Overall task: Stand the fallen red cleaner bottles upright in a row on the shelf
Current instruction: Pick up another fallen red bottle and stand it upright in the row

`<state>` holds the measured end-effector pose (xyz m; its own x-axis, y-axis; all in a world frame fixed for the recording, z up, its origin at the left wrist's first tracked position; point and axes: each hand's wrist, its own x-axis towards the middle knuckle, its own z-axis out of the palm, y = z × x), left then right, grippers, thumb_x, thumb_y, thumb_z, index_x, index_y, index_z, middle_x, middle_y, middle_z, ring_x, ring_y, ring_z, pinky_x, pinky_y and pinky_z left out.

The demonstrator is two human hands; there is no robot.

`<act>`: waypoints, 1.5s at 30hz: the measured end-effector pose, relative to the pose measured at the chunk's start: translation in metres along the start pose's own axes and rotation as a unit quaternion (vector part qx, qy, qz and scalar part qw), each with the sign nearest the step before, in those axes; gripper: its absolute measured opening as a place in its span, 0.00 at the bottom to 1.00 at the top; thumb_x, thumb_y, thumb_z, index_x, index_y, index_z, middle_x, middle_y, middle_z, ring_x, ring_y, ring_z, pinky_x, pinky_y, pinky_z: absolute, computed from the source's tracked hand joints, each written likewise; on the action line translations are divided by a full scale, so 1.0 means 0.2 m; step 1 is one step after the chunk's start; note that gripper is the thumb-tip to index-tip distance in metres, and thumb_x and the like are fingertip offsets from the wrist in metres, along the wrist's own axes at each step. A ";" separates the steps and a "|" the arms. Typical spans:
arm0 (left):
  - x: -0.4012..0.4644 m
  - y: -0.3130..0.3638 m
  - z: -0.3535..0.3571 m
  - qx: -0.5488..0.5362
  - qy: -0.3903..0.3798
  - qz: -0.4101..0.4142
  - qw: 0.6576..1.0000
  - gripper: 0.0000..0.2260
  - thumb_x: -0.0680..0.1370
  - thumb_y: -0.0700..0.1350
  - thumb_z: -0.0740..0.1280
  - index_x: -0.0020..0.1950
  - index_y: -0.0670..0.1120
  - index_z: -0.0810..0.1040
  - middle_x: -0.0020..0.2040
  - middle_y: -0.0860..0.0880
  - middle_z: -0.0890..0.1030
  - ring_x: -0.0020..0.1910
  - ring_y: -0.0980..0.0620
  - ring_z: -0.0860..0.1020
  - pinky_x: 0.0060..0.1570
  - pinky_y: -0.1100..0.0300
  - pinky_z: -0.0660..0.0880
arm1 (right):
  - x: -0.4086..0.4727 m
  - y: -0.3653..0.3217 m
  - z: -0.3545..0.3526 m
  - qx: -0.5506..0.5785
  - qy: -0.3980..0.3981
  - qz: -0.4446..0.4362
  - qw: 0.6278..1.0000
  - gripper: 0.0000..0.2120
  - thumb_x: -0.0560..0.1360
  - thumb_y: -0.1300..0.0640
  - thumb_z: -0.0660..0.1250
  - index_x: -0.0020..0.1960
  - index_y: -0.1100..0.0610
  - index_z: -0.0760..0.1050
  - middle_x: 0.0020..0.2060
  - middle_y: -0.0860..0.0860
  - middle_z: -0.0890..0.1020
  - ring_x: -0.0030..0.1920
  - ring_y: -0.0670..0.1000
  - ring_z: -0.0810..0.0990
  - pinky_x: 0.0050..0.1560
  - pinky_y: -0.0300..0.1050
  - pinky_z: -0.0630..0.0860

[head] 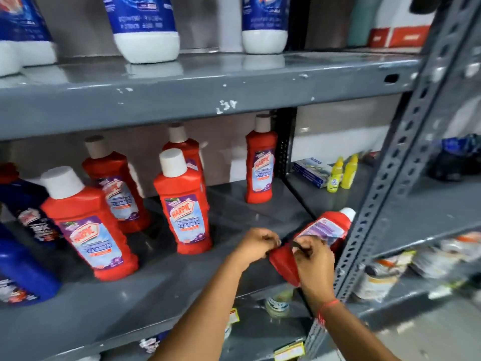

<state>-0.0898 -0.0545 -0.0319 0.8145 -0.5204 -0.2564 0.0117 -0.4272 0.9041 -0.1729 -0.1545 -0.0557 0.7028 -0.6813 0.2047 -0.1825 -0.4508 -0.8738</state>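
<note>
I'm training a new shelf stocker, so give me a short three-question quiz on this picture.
1. True or false: the red bottle in the hands lies tilted, cap towards the upright post.
2. How many red bottles stand upright on this shelf?
3. Which hand holds the bottle's base end: A) left hand, B) right hand, C) both?

Key: 1 true; 2 five; 3 C
</note>
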 end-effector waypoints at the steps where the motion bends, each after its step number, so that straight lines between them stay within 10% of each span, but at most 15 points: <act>1: 0.02 0.03 0.03 0.001 -0.037 -0.013 0.999 0.10 0.74 0.39 0.65 0.34 0.51 0.75 0.27 0.58 0.76 0.27 0.63 0.72 0.29 0.68 0.69 | -0.02 0.03 -0.03 0.032 0.018 0.049 0.998 0.08 0.64 0.65 0.67 0.42 0.58 0.76 0.41 0.60 0.82 0.46 0.62 0.78 0.52 0.60 0.75; 8: 0.10 0.09 0.01 0.033 -0.145 -0.102 0.984 0.06 0.73 0.44 0.67 0.37 0.49 0.74 0.37 0.52 0.75 0.36 0.57 0.73 0.40 0.62 0.71 | -0.07 0.06 -0.11 0.340 -0.111 0.349 0.866 0.08 0.71 0.61 0.68 0.36 0.60 0.71 0.27 0.55 0.75 0.26 0.50 0.75 0.26 0.37 0.74; 14: 0.09 0.06 0.03 0.012 -0.125 -0.083 0.989 0.09 0.73 0.42 0.68 0.51 0.47 0.74 0.38 0.53 0.77 0.38 0.58 0.75 0.41 0.64 0.72 | -0.05 0.05 -0.13 0.329 -0.128 0.359 0.864 0.06 0.71 0.65 0.67 0.46 0.65 0.72 0.34 0.55 0.77 0.32 0.50 0.76 0.23 0.33 0.76; 22: 0.02 -0.01 -0.05 -0.034 -0.069 -0.014 0.997 0.13 0.72 0.36 0.67 0.56 0.41 0.75 0.40 0.51 0.78 0.39 0.57 0.75 0.32 0.72 0.73 | -0.04 0.02 -0.07 0.310 -0.144 0.280 0.897 0.06 0.69 0.68 0.69 0.43 0.63 0.73 0.39 0.57 0.81 0.41 0.58 0.80 0.47 0.53 0.79; 27: 0.02 -0.04 -0.12 -0.042 0.012 0.044 0.998 0.17 0.71 0.32 0.67 0.59 0.37 0.72 0.43 0.49 0.78 0.41 0.57 0.75 0.44 0.66 0.72 | 0.04 -0.01 0.01 0.248 -0.157 0.205 0.934 0.08 0.65 0.66 0.72 0.41 0.58 0.76 0.43 0.57 0.83 0.49 0.60 0.81 0.58 0.58 0.76; 45: 0.16 -0.05 -0.06 0.047 0.234 0.120 0.964 0.19 0.69 0.36 0.69 0.58 0.43 0.69 0.59 0.44 0.78 0.56 0.47 0.77 0.57 0.54 0.74 | 0.41 -0.03 0.12 0.056 -0.212 -0.002 0.976 0.17 0.68 0.67 0.68 0.56 0.59 0.71 0.47 0.50 0.78 0.49 0.50 0.77 0.53 0.44 0.73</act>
<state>-0.0567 -0.0591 -0.0452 0.9601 -0.2310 0.1578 -0.2436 -0.4127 0.8777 -0.0982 -0.1930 -0.0443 0.9289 -0.3691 0.0284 -0.1193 -0.3711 -0.9209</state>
